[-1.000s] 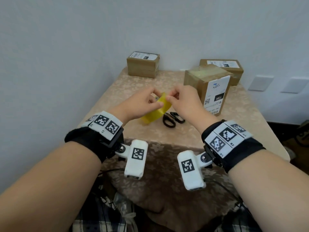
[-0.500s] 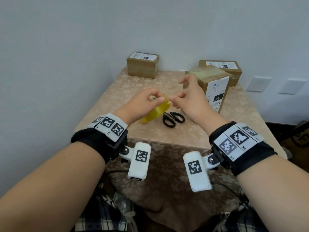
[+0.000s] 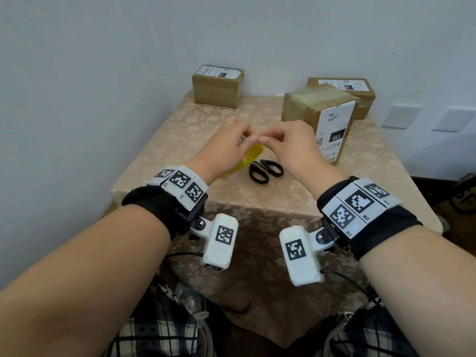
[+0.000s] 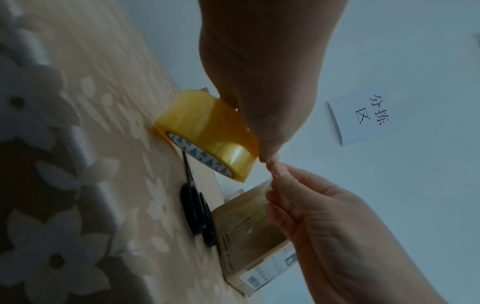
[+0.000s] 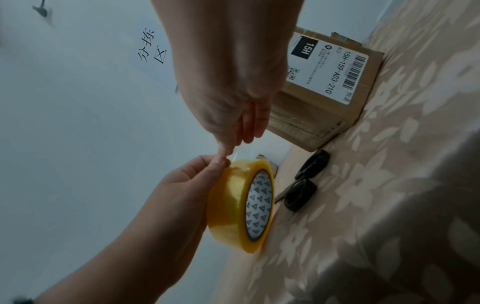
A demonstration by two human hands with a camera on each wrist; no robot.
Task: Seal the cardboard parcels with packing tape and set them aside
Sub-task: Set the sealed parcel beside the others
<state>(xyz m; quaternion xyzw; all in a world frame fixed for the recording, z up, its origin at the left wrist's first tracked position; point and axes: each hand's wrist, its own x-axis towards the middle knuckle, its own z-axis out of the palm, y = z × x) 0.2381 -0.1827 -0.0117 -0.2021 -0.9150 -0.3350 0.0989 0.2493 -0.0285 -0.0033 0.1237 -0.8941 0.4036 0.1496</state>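
Observation:
My left hand (image 3: pixel 251 141) holds a yellow tape roll (image 3: pixel 248 161) on edge just above the tablecloth, thumb and fingers curled over its rim (image 4: pixel 263 153). My right hand (image 3: pixel 265 139) meets it fingertip to fingertip and pinches the tape's loose end at the top of the roll (image 5: pixel 228 149). The roll's printed core (image 5: pixel 258 203) faces right. A tall cardboard parcel (image 3: pixel 304 112) with a white label stands just beyond my right hand, clear tape across its top. Two flatter parcels sit at the back left (image 3: pixel 217 86) and back right (image 3: pixel 360 101).
Black-handled scissors (image 3: pixel 265 170) lie on the beige floral tablecloth (image 3: pixel 180 130) under my hands. The wall runs along the table's left and far sides. A white paper sign (image 4: pixel 363 117) hangs on the wall. The table's front edge (image 3: pixel 257 199) is near my wrists.
My right hand's fingers, spread half a second ago, have curled in and now pinch at the roll's rim. The left hand still holds the roll.

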